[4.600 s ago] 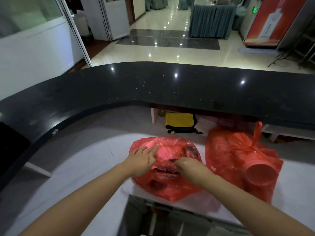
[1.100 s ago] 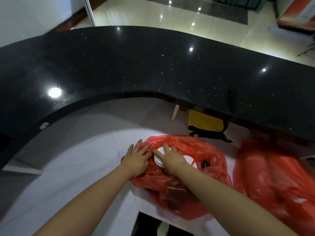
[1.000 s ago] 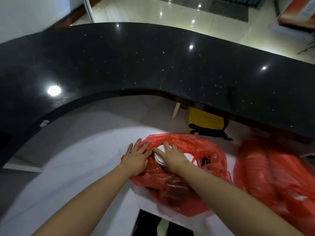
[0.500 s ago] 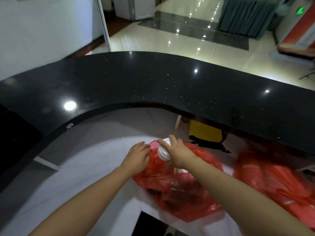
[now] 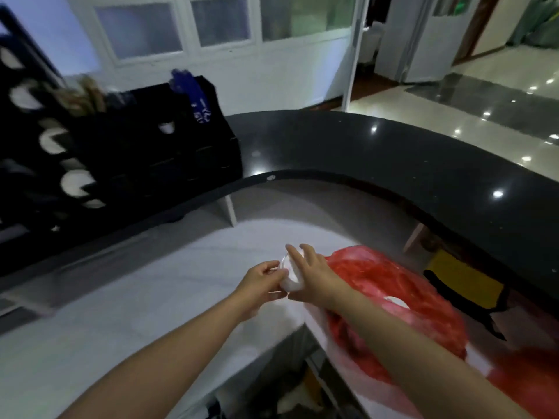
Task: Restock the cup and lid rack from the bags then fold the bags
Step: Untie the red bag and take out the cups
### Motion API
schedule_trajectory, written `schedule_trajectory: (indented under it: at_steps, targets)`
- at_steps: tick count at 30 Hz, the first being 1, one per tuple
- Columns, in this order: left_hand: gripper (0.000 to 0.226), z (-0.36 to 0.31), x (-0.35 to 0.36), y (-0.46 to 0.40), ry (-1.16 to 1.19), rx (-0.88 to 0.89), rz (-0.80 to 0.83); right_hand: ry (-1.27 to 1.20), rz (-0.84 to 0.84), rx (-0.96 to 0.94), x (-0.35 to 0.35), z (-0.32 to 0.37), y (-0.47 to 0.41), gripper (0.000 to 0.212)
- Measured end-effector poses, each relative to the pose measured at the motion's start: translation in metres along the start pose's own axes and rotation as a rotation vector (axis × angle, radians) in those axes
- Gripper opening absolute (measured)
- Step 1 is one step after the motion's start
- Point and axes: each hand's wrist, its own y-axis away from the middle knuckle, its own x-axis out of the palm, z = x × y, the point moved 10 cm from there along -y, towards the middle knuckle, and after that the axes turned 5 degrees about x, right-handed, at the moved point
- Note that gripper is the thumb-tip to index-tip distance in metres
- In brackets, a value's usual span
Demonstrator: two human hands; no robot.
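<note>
Fingers of my right hand [image 5: 314, 276] curl round a stack of white plastic lids [image 5: 292, 281], index finger raised along its top edge; my left hand [image 5: 261, 281] pinches the stack's near face with thumb and fingertips. I hold the stack just above the white lower counter [image 5: 151, 297], at nine o'clock from the open red plastic bag [image 5: 393, 313], where one more white lid [image 5: 396, 302] shows. I can read no writing; the blue packet's [image 5: 198, 98] print is blurred. Half a second ago the lids sat at the bag's mouth; now they are clear of it, and the black cup and lid rack [image 5: 106, 158] on the black curved countertop [image 5: 393, 155] has come into view at ten o'clock.
</note>
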Motion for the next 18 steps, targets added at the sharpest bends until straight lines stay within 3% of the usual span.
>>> schedule_trajectory:
  at_steps: [3, 7, 10, 13, 18]
  targets:
    - [0.027, 0.01, -0.064, 0.038, 0.069, -0.032, -0.113, -0.086, 0.082, -0.115, 0.03, 0.057, -0.004, 0.113]
    - [0.023, 0.025, -0.149, 0.095, 0.12, -0.047, -0.239, -0.306, 0.186, -0.133, 0.066, 0.129, -0.011, 0.094]
    - [0.024, 0.045, -0.21, 0.136, 0.146, -0.048, -0.315, -0.293, 0.28, -0.194, 0.102, 0.191, -0.011, 0.089]
    - [0.026, 0.075, -0.273, 0.173, 0.202, -0.059, -0.365, -0.245, 0.354, -0.265, 0.14, 0.258, -0.009, 0.101]
    - [0.026, 0.127, -0.383, 0.24, 0.255, -0.057, -0.46, -0.173, 0.401, -0.353, 0.21, 0.372, -0.002, 0.103]
